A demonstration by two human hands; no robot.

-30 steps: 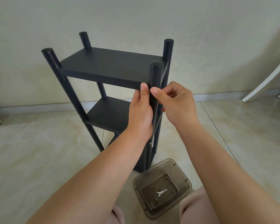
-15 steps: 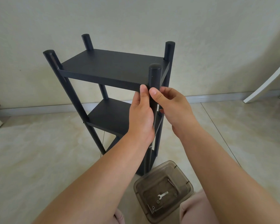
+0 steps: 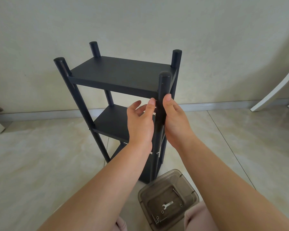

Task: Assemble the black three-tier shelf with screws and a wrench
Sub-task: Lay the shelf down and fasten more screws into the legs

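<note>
Gripping the near post of the upright black three-tier wooden shelf [image 3: 118,75], right hand [image 3: 175,124] wrapped shut; left hand [image 3: 140,124] loosely spread beside it, thumb touching. Small silver wrench [image 3: 167,205] in translucent brown plastic box [image 3: 145,194] below wrists.

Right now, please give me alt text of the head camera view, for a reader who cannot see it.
A black three-tier shelf stands on a tiled floor; the right hand grips its near right post, the left hand open beside it. A small wrench lies in a brown plastic box below.
</note>
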